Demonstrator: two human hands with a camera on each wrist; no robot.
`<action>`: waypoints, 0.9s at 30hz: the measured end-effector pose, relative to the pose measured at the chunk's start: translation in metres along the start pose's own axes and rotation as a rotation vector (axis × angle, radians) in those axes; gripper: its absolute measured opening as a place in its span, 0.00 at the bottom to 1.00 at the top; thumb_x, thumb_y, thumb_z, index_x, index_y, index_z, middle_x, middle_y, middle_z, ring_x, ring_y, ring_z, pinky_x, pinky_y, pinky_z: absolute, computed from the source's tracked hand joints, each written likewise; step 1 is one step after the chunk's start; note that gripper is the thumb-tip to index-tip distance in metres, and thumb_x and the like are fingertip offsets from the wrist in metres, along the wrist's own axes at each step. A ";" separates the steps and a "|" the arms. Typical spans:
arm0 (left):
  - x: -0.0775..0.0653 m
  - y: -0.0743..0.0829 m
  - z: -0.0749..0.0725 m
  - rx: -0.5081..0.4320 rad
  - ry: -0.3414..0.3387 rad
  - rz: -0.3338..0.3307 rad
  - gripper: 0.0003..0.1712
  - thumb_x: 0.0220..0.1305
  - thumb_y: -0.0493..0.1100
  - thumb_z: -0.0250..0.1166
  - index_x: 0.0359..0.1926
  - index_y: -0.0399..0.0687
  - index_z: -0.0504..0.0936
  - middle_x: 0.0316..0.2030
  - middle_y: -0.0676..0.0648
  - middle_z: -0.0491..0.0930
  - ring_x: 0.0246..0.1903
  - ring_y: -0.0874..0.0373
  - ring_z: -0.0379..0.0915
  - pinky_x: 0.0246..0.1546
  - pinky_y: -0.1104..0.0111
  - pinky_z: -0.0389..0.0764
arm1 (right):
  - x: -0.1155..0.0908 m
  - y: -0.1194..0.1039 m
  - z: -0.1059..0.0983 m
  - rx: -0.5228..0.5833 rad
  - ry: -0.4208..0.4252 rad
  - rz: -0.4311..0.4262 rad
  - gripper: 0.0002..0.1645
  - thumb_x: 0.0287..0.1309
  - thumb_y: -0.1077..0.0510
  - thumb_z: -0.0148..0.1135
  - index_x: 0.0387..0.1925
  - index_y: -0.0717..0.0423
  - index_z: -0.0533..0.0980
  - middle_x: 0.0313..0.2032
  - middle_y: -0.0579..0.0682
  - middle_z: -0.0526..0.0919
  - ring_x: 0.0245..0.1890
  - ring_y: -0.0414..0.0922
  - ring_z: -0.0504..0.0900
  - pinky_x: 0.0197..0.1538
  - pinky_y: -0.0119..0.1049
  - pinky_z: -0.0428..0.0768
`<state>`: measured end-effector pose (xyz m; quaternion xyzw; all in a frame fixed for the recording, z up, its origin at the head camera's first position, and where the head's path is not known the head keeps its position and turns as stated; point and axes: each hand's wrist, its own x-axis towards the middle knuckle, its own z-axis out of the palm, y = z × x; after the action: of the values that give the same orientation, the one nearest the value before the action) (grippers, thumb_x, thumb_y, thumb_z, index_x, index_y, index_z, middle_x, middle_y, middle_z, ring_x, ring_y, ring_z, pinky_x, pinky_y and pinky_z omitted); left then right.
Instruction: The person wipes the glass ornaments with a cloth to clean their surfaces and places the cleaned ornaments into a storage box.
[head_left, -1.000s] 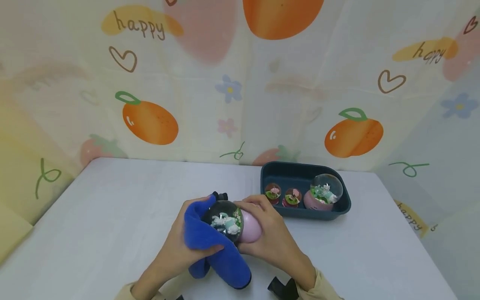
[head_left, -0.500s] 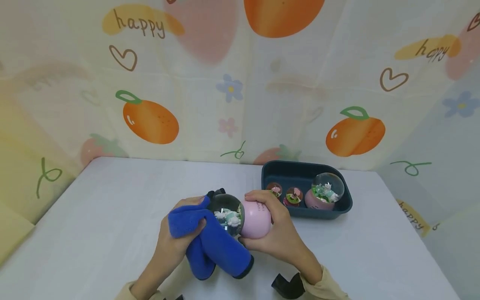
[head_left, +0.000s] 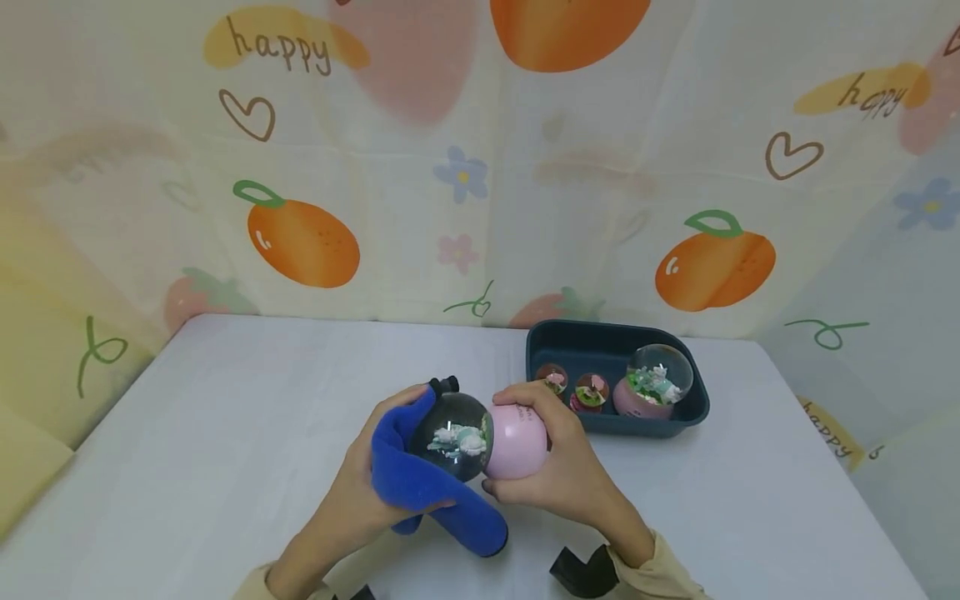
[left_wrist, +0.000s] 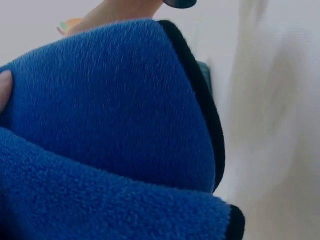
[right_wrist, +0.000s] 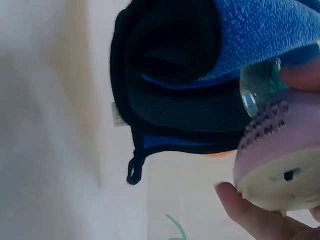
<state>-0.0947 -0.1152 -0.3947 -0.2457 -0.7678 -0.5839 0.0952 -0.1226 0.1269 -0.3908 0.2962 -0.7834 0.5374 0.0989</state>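
A snow globe (head_left: 453, 442) lies on its side between my hands, glass to the left and pink base (head_left: 519, 442) to the right. White figures and some green show inside the glass. My right hand (head_left: 573, 471) grips the base; its pale underside shows in the right wrist view, near a fingertip (right_wrist: 227, 195). With my left hand (head_left: 356, 492) I hold a blue plush cloth (head_left: 420, 483) with black edging around the left side of the glass. In the left wrist view the cloth (left_wrist: 110, 100) hides most of the left hand and the globe.
A dark teal tray (head_left: 555, 333) stands at the back right of the white table (head_left: 247, 417). In it are a larger snow globe (head_left: 652, 383) with a pink base and two small globes (head_left: 590, 392). A patterned curtain (head_left: 397, 208) hangs behind the table.
The cloth slid left and folded over the glass half a second ago, and now sits lower, baring more of it. The right hand has shifted slightly right with the base, whose lettering has turned into view.
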 end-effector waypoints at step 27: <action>-0.003 0.000 0.008 -0.015 0.162 0.188 0.43 0.45 0.20 0.71 0.65 0.37 0.73 0.67 0.41 0.72 0.68 0.60 0.67 0.65 0.75 0.69 | 0.000 -0.007 -0.002 0.042 -0.029 0.139 0.46 0.30 0.63 0.81 0.56 0.46 0.71 0.53 0.48 0.77 0.49 0.49 0.78 0.41 0.39 0.83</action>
<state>-0.0911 -0.1082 -0.3980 -0.2692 -0.7269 -0.5961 0.2093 -0.1191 0.1275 -0.3848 0.2507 -0.7921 0.5549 0.0435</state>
